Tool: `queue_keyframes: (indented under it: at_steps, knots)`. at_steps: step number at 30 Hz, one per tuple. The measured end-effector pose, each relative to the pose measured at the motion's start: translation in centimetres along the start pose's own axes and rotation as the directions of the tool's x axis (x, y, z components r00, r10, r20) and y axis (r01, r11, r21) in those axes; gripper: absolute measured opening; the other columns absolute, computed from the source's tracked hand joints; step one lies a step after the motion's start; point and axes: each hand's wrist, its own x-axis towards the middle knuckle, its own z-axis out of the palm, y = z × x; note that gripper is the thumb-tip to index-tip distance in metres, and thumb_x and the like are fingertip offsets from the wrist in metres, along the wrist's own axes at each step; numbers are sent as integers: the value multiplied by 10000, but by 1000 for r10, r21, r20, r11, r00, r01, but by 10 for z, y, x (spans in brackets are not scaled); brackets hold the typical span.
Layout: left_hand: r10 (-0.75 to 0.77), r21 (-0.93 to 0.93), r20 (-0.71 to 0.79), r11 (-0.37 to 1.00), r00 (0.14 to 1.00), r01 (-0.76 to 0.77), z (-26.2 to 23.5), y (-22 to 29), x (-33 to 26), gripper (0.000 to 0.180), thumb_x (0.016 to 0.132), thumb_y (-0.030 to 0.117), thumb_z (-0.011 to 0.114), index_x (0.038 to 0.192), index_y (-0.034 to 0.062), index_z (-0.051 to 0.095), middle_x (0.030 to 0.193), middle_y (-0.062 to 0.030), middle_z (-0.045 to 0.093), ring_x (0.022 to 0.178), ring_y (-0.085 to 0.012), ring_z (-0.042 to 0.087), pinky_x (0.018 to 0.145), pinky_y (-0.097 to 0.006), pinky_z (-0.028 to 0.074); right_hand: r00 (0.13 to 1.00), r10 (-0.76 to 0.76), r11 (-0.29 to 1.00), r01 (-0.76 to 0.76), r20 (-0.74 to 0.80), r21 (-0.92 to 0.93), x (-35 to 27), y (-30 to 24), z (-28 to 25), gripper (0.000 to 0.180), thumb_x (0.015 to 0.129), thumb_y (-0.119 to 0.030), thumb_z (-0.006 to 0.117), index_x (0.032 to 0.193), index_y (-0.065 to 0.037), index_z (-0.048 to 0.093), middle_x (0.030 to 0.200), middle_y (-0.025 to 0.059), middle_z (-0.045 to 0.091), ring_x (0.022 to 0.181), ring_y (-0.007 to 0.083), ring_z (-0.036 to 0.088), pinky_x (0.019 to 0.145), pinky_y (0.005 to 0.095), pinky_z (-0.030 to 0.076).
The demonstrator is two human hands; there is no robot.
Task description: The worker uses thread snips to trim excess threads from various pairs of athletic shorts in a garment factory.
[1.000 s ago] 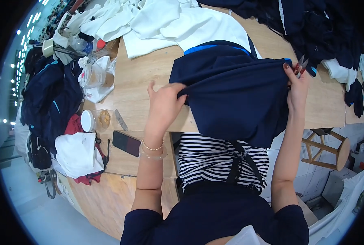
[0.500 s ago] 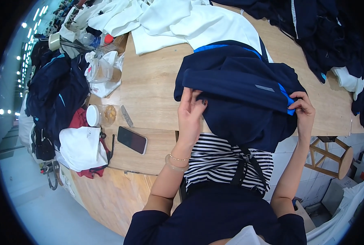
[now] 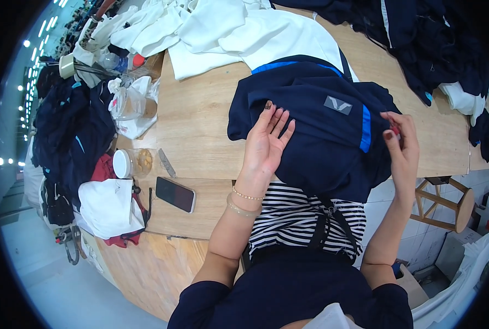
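Observation:
A dark navy garment (image 3: 310,153) with bright blue stripes lies bunched on the wooden table in front of me, its near part hanging over the edge. A grey rectangular patch (image 3: 337,105) faces up on it. My left hand (image 3: 269,140) rests over its left part, palm up, fingers spread and holding nothing. At the right edge of the garment is my right hand (image 3: 403,145), thumb and index finger apart, the other fingers curled. Something red shows at those curled fingertips; I cannot tell whether it is nails or a small object.
White cloth (image 3: 261,35) is heaped behind the garment, with more navy garments (image 3: 420,49) at far right and a navy pile (image 3: 69,126) at left. A phone (image 3: 175,193), a lidded jar (image 3: 132,163) and a grey blade-like piece (image 3: 166,163) lie leftward. A wooden stool (image 3: 444,203) stands right.
Both hands have let go of the folded navy cloth, which now lies flatter with its grey patch fully showing. My left hand has turned palm up. The view has shifted slightly.

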Motion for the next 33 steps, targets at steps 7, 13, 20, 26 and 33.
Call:
queue_keyframes:
  at_steps: [7, 13, 20, 26, 33]
  knots:
    - [137, 121, -124, 985, 983, -122, -7, -2, 1, 212, 934, 144, 543, 1079, -10, 555, 1060, -114, 555, 1080, -219, 543, 952, -414, 492, 990, -20, 1000, 19, 138, 10, 9, -16, 54, 276, 767, -65, 707, 1018, -10, 608, 916, 63, 521, 855, 170, 576, 731, 262, 472]
    - [68, 185, -57, 981, 996, -56, -14, 4, 8, 294, 933, 166, 545, 1160, -17, 510, 1169, -178, 545, 1158, -291, 526, 985, -444, 470, 950, -211, 882, 286, 230, -373, 13, 15, 116, 279, 701, -50, 691, 965, -85, 610, 865, 89, 527, 845, 258, 595, 664, 364, 497]
    - [9, 285, -88, 959, 996, 16, -18, 17, 27, 291, 933, 232, 585, 1157, 48, 565, 1075, -112, 598, 991, -240, 623, 815, -324, 528, 959, -243, 936, 271, 143, -224, 8, 13, 117, 123, 747, 9, 643, 848, -48, 603, 727, 86, 536, 671, 257, 593, 587, 323, 464]
    - [43, 115, -2, 992, 999, -42, -11, 16, 18, 133, 926, 139, 588, 971, 18, 619, 905, -57, 614, 769, -166, 614, 760, -295, 576, 973, -41, 998, 31, 229, 47, 4, -4, 87, 207, 731, 56, 640, 902, -52, 598, 754, 66, 538, 686, 201, 598, 621, 285, 469]
    - [115, 67, 147, 990, 982, -126, 18, 18, -13, 134, 938, 123, 564, 948, 5, 626, 925, -82, 643, 834, -194, 648, 885, -411, 551, 991, 49, 943, -87, 124, 322, 15, -12, 68, 216, 831, -31, 677, 1005, 1, 552, 924, 63, 595, 877, 119, 585, 787, 238, 471]
